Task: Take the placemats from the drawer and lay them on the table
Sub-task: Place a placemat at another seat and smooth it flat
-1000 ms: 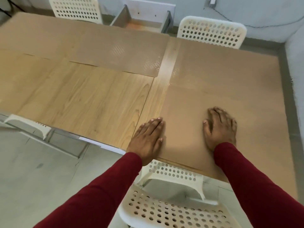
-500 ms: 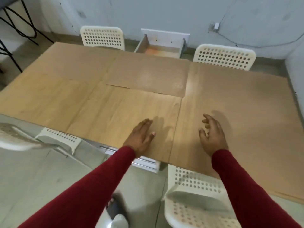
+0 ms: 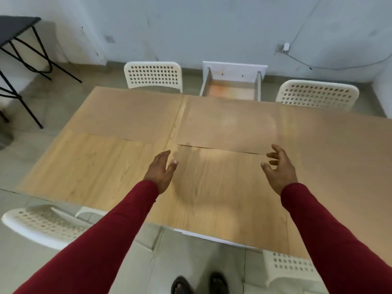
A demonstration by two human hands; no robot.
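From the head camera, a person in dark red sleeves reaches both arms out over a light wooden table [image 3: 101, 166]. The left hand [image 3: 161, 171] hangs over the bare wood near the middle, its fingers [image 3: 164, 156] straight and loosely together, thumb spread, holding nothing. The right hand [image 3: 280, 168] hovers near the edge of the right-hand mat, its fingers [image 3: 273, 155] curled and spread apart, also empty.

Thin tan placemats lie flat on the table: one at the far left [image 3: 129, 115], one at the far middle [image 3: 229, 126], and a large tan sheet over the right side [image 3: 339, 162]; I cannot tell whether that is one mat or two.

Beyond the far edge a white wooden drawer [image 3: 232, 81] stands pulled open, its orange-stained bottom bare. White perforated plastic chairs stand at the far left [image 3: 153, 76], far right [image 3: 317, 93], near left [image 3: 42, 225] and near right [image 3: 290, 268]. A black metal-framed side table [image 3: 14, 24] stands at the left wall. Dark shoes [image 3: 199, 284] show on the floor below.
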